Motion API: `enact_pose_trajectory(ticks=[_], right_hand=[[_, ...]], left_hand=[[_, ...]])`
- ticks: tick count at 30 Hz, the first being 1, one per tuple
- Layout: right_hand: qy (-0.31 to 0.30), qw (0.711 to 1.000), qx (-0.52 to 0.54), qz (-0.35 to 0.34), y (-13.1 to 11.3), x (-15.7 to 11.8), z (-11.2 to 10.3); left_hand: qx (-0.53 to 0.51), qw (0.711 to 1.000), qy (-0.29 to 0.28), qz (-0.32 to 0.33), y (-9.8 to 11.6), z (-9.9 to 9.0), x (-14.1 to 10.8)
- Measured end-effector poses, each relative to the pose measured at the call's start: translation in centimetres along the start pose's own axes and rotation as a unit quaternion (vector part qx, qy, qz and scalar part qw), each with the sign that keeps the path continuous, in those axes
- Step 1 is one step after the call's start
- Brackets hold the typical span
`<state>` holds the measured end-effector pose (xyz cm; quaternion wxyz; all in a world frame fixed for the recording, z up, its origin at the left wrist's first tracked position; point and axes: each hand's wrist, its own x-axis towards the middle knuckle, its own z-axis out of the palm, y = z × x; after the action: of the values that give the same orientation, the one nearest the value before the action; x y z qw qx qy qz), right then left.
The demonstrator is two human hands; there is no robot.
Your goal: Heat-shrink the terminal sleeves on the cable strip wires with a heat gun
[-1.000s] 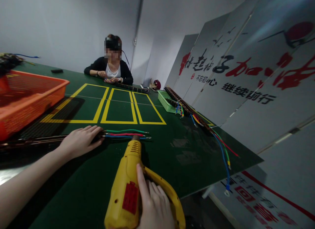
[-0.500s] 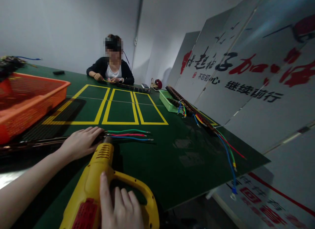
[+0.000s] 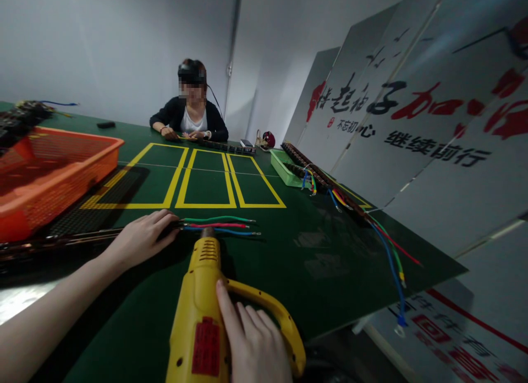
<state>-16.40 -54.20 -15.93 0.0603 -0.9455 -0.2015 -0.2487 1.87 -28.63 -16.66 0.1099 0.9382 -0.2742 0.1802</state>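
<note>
My right hand (image 3: pixel 258 339) grips the looped handle of a yellow heat gun (image 3: pixel 198 306), its index finger lying along the body. The gun's metal nozzle (image 3: pixel 209 232) points away from me and overlaps the blue wire in view; whether they touch I cannot tell. My left hand (image 3: pixel 150 232) is closed over the end of a long dark wire harness (image 3: pixel 74 238) on the table. From beyond its fingertips stretch a green wire (image 3: pixel 223 218), a red wire (image 3: pixel 231 226) and a blue wire (image 3: pixel 239 233) with metal terminals, pointing right. The fingers hide where these wires begin.
An orange basket (image 3: pixel 94 163) stands left on the green table (image 3: pixel 322 300). Yellow tape rectangles (image 3: pixel 206 206) mark the middle. At right, a green basket (image 3: pixel 280 166) and long harnesses (image 3: pixel 325 179) lie, wires hanging past the edge. A co-worker (image 3: pixel 190 114) sits opposite.
The heat gun and my right hand have moved right, carrying the nozzle from beside my left fingertips to further along the wires. My left hand keeps its hold on the harness.
</note>
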Motion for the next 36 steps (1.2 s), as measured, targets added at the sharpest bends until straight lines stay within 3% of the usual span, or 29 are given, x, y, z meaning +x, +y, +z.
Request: enact_pose_trajectory(ticks=[7, 12, 18, 29, 33, 36], right_hand=[[-0.081, 0.996, 0.019, 0.040, 3.6, -2.2, -2.2], [-0.115, 0.991, 0.035, 0.064, 4.7, -3.0, -3.0], [-0.092, 0.986, 0.020, 0.141, 3.3, -3.5, -2.4], [-0.032, 0.992, -0.060, 0.105, 1.3, -3.0, -0.9], [-0.012, 0.996, -0.079, 0.050, 0.6, -2.7, 0.3], [0.021, 0.992, -0.094, 0.082, -1.0, -2.0, 2.0]], left_hand=[[-0.074, 0.996, -0.057, -0.004, -0.1, -1.1, 0.0], [-0.026, 0.996, -0.078, 0.022, -1.4, -1.8, -0.4], [0.035, 0.995, -0.092, 0.027, -3.3, -1.7, -0.7], [0.063, 0.991, -0.121, -0.003, -3.3, -3.3, -0.8], [0.063, 0.992, -0.106, 0.011, -3.0, -3.2, -0.7], [0.060, 0.993, -0.099, 0.020, -2.8, -3.2, -0.7]])
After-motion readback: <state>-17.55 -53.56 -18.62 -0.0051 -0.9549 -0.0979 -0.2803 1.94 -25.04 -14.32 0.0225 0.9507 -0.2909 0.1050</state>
